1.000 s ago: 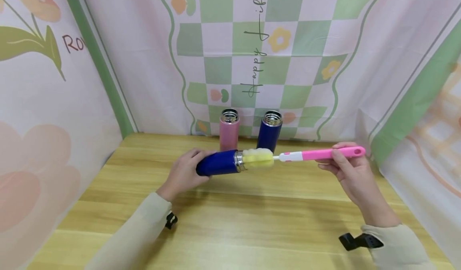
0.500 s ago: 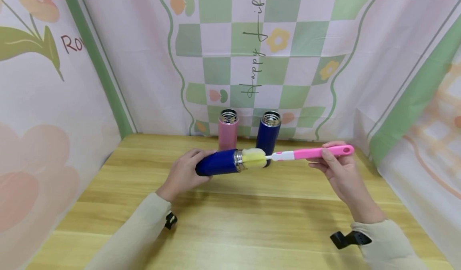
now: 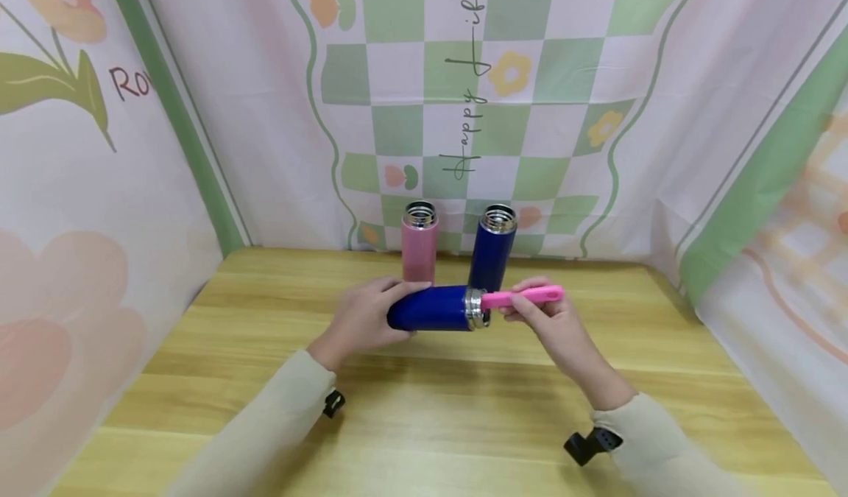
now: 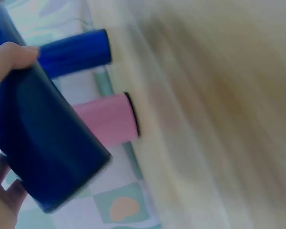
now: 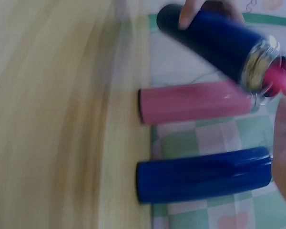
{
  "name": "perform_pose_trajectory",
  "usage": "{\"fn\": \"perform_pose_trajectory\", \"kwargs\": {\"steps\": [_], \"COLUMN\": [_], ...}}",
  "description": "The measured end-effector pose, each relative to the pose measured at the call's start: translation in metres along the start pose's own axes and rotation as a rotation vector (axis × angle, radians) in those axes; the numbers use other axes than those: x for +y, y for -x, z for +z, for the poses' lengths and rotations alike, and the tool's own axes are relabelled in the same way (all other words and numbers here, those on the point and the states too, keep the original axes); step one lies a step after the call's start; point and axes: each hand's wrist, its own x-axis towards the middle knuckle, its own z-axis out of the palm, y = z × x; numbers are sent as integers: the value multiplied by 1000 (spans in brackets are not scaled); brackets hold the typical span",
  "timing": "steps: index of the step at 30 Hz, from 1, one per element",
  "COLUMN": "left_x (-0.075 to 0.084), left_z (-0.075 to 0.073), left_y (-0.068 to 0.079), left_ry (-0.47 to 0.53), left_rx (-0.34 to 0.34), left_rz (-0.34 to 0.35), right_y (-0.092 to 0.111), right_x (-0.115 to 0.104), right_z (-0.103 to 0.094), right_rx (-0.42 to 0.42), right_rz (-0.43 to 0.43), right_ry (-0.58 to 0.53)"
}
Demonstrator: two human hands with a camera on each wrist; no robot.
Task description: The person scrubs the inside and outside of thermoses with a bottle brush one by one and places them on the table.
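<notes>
My left hand [image 3: 371, 316] grips a blue vacuum flask [image 3: 430, 308] around its base end, holding it on its side above the table with its steel mouth facing right. In my right hand [image 3: 550, 328], thumb and fingers pinch the pink handle of a bottle brush [image 3: 530, 296]. The sponge head and white neck of the brush are hidden inside the flask; only the pink handle sticks out of the mouth. In the right wrist view the handle [image 5: 279, 80] enters the steel neck of the flask [image 5: 205, 40].
Behind the hands, a pink flask [image 3: 419, 247] and a second blue flask [image 3: 493, 250] stand upright and uncapped on the wooden table [image 3: 424, 423]. A patterned curtain [image 3: 464, 77] hangs along the table's back edge.
My right hand has moved left, pushing the brush's yellow and white sponge head and its neck into the flask. The left hand and flask have shifted slightly right.
</notes>
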Motion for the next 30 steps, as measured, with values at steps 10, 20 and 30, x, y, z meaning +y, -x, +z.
{"fn": "perform_pose_trajectory", "kwargs": {"steps": [10,20,30], "left_x": [2,-3,-8], "left_z": [-8,-11,-14], "left_y": [-2,-1,1], "left_ry": [29,30,48], "left_rx": [-8,12,31], "left_rz": [-39,-40,-73], "right_y": [-4,-6,-6], "right_x": [0,-1,-9], "right_z": [11,6,-3], "right_rx": [-9,40,70], "right_rz": [28,-72,-187], "right_ry": [-9,-216,-304]}}
